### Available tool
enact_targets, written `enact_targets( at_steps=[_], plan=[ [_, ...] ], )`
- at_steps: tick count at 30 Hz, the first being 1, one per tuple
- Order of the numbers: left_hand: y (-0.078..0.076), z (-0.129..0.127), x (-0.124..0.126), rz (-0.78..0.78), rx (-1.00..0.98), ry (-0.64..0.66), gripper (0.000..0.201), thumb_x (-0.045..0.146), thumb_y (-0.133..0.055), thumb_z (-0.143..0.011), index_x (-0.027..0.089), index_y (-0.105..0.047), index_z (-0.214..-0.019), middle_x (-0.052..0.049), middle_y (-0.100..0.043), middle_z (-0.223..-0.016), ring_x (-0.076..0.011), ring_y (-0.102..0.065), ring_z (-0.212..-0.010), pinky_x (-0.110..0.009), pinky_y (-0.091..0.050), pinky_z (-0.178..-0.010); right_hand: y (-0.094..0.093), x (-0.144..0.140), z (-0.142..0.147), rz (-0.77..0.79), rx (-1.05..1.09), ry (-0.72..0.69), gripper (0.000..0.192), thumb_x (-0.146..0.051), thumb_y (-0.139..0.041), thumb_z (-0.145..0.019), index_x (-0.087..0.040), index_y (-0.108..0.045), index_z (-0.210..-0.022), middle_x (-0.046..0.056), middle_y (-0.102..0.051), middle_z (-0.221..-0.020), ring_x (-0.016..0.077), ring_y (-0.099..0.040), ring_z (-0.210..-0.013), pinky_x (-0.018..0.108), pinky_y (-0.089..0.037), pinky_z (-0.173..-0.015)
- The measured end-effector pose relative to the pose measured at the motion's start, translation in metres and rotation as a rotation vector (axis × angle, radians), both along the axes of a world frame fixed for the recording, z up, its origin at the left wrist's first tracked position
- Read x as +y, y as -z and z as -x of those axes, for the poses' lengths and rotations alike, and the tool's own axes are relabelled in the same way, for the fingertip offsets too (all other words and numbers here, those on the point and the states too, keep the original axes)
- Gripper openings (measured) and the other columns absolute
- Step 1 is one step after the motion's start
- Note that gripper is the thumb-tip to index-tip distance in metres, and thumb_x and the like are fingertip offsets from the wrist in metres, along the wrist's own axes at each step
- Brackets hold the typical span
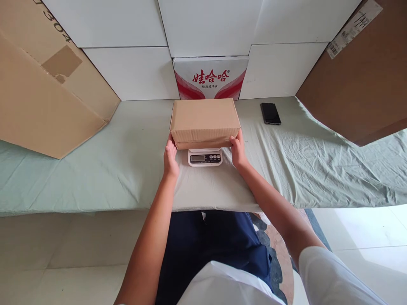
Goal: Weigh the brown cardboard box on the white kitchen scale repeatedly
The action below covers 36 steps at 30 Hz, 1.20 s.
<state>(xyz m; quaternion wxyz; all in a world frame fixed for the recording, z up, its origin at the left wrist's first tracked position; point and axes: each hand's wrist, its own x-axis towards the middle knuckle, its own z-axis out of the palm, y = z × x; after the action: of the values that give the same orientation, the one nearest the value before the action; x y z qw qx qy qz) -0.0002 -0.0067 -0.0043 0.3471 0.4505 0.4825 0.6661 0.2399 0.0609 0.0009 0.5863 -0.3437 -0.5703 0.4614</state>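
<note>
This looks like a makeshift parcel-packing station in a home or small storeroom. A table draped in a pale green sheet (95,169) carries a small digital scale (205,157) at center, with white foam boards (127,25) as backdrop at 12 o'clock. Big cardboard cartons (41,93) lean at 10 and 2 o'clock, beside a bottled-water case (210,78), above a tiled floor (365,228).

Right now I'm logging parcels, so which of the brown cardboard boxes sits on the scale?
The small closed cardboard box in the middle, held by the left hand and right hand, over the white digital scale. The two big cartons lean at the table's ends.
</note>
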Motion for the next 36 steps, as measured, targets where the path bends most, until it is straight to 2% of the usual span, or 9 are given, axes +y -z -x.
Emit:
enact_targets(
  at_steps=[6, 10, 14, 20, 25, 29, 32, 36],
  plan=[
    [0.002, 0.002, 0.003, 0.005, -0.021, -0.003, 0.096, 0.093, -0.032, -0.083, 0.033, -0.048, -0.156, -0.008, -0.041, -0.170, -0.0288, -0.037, -0.159, -0.044, -0.031, -0.129, -0.004, -0.002, 0.001, -0.007, 0.014, 0.006, 0.054, -0.044, -0.052, -0.086, -0.035, -0.050, -0.140, 0.001, -0.051, -0.156, 0.0323, -0.039, -0.153, 0.061, -0.030, -0.131],
    [0.002, 0.002, 0.003, -0.005, 0.002, 0.016, 0.094, 0.092, -0.031, -0.083, 0.034, -0.049, -0.154, -0.007, -0.044, -0.168, -0.0288, -0.038, -0.158, -0.044, -0.031, -0.129, -0.007, -0.003, 0.000, -0.020, 0.032, 0.008, 0.055, -0.044, -0.053, -0.086, -0.034, -0.050, -0.139, 0.001, -0.047, -0.160, 0.0328, -0.037, -0.154, 0.061, -0.031, -0.131],
    [0.002, 0.002, 0.004, -0.021, 0.009, 0.014, 0.094, 0.092, -0.032, -0.083, 0.033, -0.050, -0.154, -0.009, -0.046, -0.167, -0.0292, -0.039, -0.158, -0.043, -0.033, -0.128, -0.009, -0.005, -0.001, 0.002, 0.022, 0.020, 0.063, -0.041, -0.052, -0.085, -0.036, -0.043, -0.148, 0.000, -0.043, -0.165, 0.0320, -0.034, -0.157, 0.062, -0.026, -0.133],
    [0.003, 0.004, 0.011, -0.024, -0.017, 0.015, 0.089, 0.090, -0.033, -0.085, 0.032, -0.055, -0.149, -0.009, -0.053, -0.162, -0.0291, -0.045, -0.154, -0.044, -0.039, -0.124, -0.010, -0.004, -0.001, -0.013, -0.007, 0.007, 0.067, -0.049, -0.051, -0.088, -0.037, -0.036, -0.153, -0.002, -0.038, -0.168, 0.0303, -0.030, -0.159, 0.060, -0.026, -0.134],
    [0.003, 0.003, 0.008, -0.062, 0.056, 0.011, 0.085, 0.086, -0.033, -0.089, 0.030, -0.054, -0.149, -0.011, -0.054, -0.161, -0.0288, -0.047, -0.153, -0.043, -0.038, -0.125, -0.017, -0.016, 0.006, -0.033, -0.028, -0.001, 0.065, -0.046, -0.052, -0.087, -0.036, -0.040, -0.150, 0.000, -0.041, -0.165, 0.0300, -0.035, -0.155, 0.057, -0.030, -0.133],
    [0.001, 0.002, 0.008, -0.086, 0.088, 0.008, 0.079, 0.083, -0.034, -0.091, 0.031, -0.055, -0.148, -0.010, -0.055, -0.159, -0.0279, -0.048, -0.152, -0.044, -0.038, -0.125, -0.024, -0.019, 0.010, -0.048, -0.025, -0.002, 0.070, -0.041, -0.055, -0.084, -0.035, -0.038, -0.152, 0.001, -0.044, -0.163, 0.0301, -0.040, -0.150, 0.057, -0.033, -0.132],
    [-0.010, 0.003, 0.023, -0.100, 0.075, 0.021, 0.080, 0.084, -0.035, -0.090, 0.031, -0.055, -0.147, -0.011, -0.054, -0.159, -0.0277, -0.047, -0.153, -0.044, -0.037, -0.126, -0.031, -0.003, 0.012, -0.084, -0.028, 0.016, 0.071, -0.043, -0.055, -0.084, -0.035, -0.036, -0.152, 0.001, -0.042, -0.164, 0.0307, -0.039, -0.151, 0.057, -0.031, -0.132],
    [-0.026, 0.009, 0.072, -0.078, 0.018, 0.045, 0.087, 0.088, -0.038, -0.086, 0.027, -0.057, -0.145, -0.012, -0.055, -0.158, -0.0273, -0.045, -0.154, -0.042, -0.034, -0.129, -0.042, 0.044, 0.018, -0.163, -0.045, 0.062, 0.068, -0.051, -0.052, -0.087, -0.037, -0.036, -0.152, -0.001, -0.041, -0.164, 0.0285, -0.032, -0.157, 0.054, -0.025, -0.136]
  ],
)
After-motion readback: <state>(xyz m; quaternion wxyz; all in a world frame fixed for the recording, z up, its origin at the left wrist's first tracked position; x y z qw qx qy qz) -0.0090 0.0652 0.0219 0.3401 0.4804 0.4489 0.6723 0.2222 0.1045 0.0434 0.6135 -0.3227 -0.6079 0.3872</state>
